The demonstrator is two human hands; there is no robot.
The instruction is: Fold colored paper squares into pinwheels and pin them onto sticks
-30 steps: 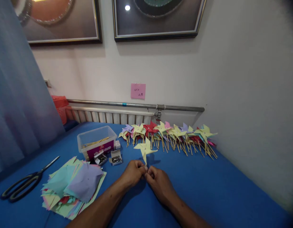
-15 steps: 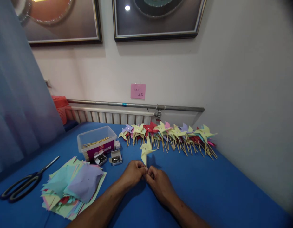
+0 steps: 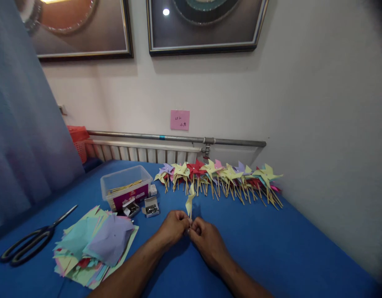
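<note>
On the blue table (image 3: 271,240), a big paper stack (image 3: 96,244) is sitting at left w/ scissors (image 3: 32,240) beside it. A row of finished pinwheels (image 3: 222,176) is lining the wall. Center front, left hand (image 3: 174,227) & right hand (image 3: 206,238) are both pinching the stick of a yellow pinwheel (image 3: 190,199), held upright, edge-on. Imo squeezing that thin stick too hard is risking a snap, or the pin working loose.
</note>
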